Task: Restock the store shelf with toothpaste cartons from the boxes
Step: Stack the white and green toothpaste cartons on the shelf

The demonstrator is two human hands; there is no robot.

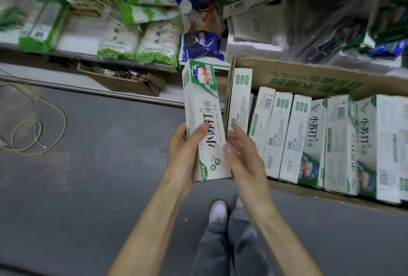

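Grey trousers [231,242] and a white shoe [218,211] stand on the dark floor [99,187] at the bottom of the view. Above them, the left hand [184,154] grips the lower half of a white-and-green carton [203,107], thumb across the printed face and fingers behind. The carton stands nearly upright, clear of the box and not yet at the shelf. A second carton may lie behind it; the view does not settle this. The right hand [240,156] holds nothing: its fingers are loosely extended and touch the right edge of the carton. Just right of the hands, the cardboard box [309,72] sits on the floor with a row [293,138] of cartons on edge inside. One of these stands against the left wall, higher than the rest. Beyond, the shelf [72,32] carries green-and-white bags [136,41], some overlapping and some reaching its front edge. Hazards, as judged from this position: the grip is low on the carton, so the upper end can swing and slip out if the thumb relaxes before the right hand takes a share of the load. Placement onto a crowded shelf can push the bags off the front edge. A yellow cable [39,134] loops on the floor to the left; a step toward that end of the shelf can catch it.
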